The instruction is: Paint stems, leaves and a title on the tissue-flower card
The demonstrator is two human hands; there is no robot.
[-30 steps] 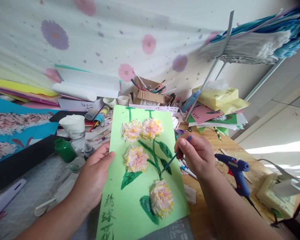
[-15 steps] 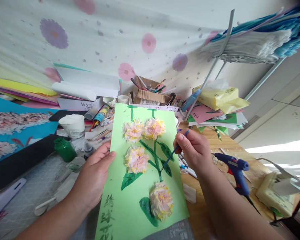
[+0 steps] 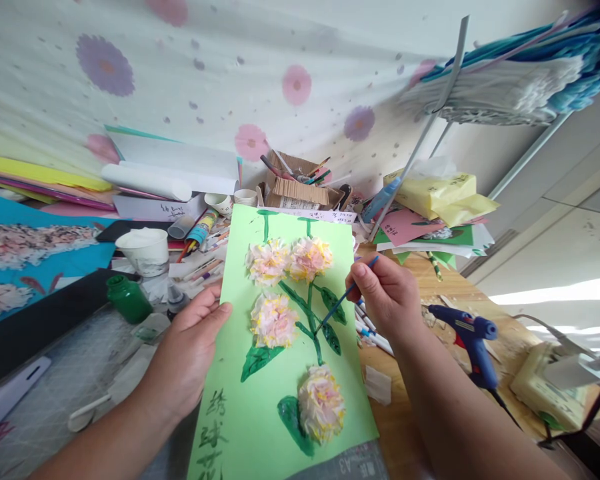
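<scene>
A light green sheet of paper (image 3: 250,420) is tilted up in front of me, with several raised pink, white and yellow ruffled flowers and dark green painted stems and leaves. Written characters run down its lower left side. My left hand (image 3: 190,347) grips the sheet's left edge, thumb on the front and fingers behind. Between the thumb and fingers of my right hand (image 3: 385,293) is a thin blue paintbrush (image 3: 341,301). Its tip touches or nearly touches the painted stem, just below where a branch leaves it.
An uncapped green paint bottle (image 3: 127,300) stands left, near a white paper cup (image 3: 143,250). A blue glue gun (image 3: 470,340) lies on the wooden table at right, by a cream power strip (image 3: 545,393). A cardboard box (image 3: 297,190) of pens sits behind.
The brush tip has moved slightly up and left along the stem, my right hand shifting only a little. My left hand still holds the sheet in nearly the same place.
</scene>
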